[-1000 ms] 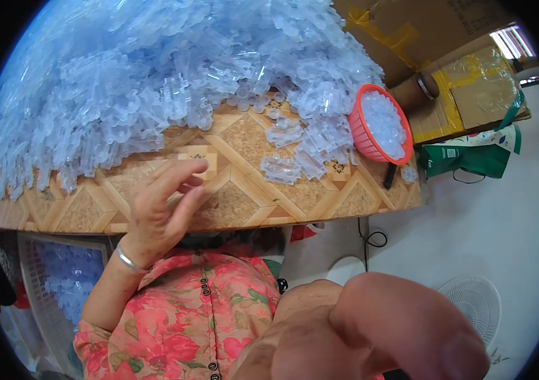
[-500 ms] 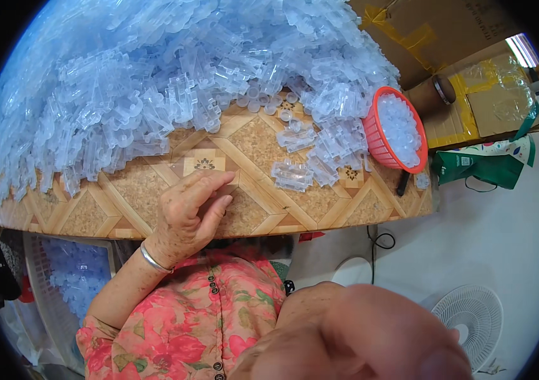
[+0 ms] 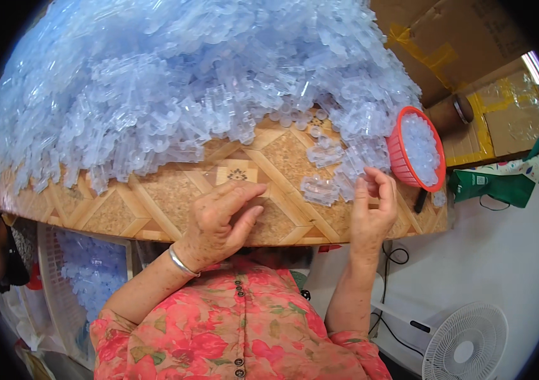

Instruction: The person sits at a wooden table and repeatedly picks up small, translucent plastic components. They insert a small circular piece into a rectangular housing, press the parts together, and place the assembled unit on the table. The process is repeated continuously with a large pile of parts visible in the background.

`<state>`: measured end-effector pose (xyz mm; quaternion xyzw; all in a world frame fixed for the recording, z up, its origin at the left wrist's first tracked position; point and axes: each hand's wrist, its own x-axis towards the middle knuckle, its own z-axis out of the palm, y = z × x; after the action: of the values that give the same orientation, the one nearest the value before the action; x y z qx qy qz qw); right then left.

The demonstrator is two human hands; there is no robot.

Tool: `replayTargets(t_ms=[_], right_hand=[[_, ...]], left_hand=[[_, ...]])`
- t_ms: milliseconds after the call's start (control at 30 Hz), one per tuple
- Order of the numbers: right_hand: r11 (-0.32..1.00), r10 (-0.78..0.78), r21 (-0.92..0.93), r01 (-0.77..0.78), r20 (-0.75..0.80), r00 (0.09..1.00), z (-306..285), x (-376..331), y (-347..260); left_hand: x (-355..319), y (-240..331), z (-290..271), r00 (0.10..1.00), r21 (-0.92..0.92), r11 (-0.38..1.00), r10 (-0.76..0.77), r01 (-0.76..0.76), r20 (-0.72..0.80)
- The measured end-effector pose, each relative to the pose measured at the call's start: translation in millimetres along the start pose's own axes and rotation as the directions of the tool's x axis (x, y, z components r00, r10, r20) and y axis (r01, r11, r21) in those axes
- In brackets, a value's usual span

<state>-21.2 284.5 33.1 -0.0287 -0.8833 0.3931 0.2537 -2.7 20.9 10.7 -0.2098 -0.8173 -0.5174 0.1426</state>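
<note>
My left hand (image 3: 224,218), with a silver bangle at the wrist, rests at the near side of the wood-patterned table (image 3: 282,218). Its thumb and fingers are apart and nothing shows between them. My right hand (image 3: 374,214) hovers over the near edge, palm inward, fingers loosely curled and apart from the thumb, holding nothing visible. Just left of it are a few loose clear plastic tube-like pieces (image 3: 320,190). Behind both hands rises a large heap of the same clear pieces (image 3: 174,82). Small round clear caps (image 3: 288,118) lie along its front.
A red plastic basket (image 3: 398,153) full of small translucent pieces stands at the table's right, a black object (image 3: 420,201) beside it. Cardboard boxes (image 3: 516,123) and a green bag (image 3: 494,188) are farther right. Below are a white fan (image 3: 465,342) and, at left, a white crate (image 3: 50,285).
My right hand has moved from close below the camera up to the table's right side. The view has shifted slightly; my left hand keeps its place and pose on the table.
</note>
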Motion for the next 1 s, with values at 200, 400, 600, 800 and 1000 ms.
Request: replayTargets(t_ms=[200,400,600,800,1000], right_hand=[[0.920,-0.254,-0.269,0.285,0.146,0.956,0.8,-18.2,0.4],[0.929,-0.233,-0.239,0.284,0.218,0.948,1.9,-28.4,5.7],[0.931,-0.312,-0.100,0.350,0.277,0.909,21.1,-36.8,-8.6],[0.976,-0.156,0.202,0.085,0.372,0.915,40.2,-42.4,-25.7],[0.977,-0.213,0.027,0.213,0.243,0.946,31.5,-27.2,-15.3]], left_hand=[[-0.4,-0.1,-1.0,1.000,-0.005,1.000,-0.008,0.008,0.014],[-0.4,-1.7,-1.1,1.000,0.014,1.000,0.016,-0.016,0.003],[-0.2,1.3,-2.9,0.999,0.061,0.998,-0.002,0.000,0.033],[4.4,-3.9,-0.3,0.992,0.124,0.985,0.115,-0.121,0.056],[0.1,-5.3,2.6,0.998,0.114,0.993,0.035,-0.041,0.053]])
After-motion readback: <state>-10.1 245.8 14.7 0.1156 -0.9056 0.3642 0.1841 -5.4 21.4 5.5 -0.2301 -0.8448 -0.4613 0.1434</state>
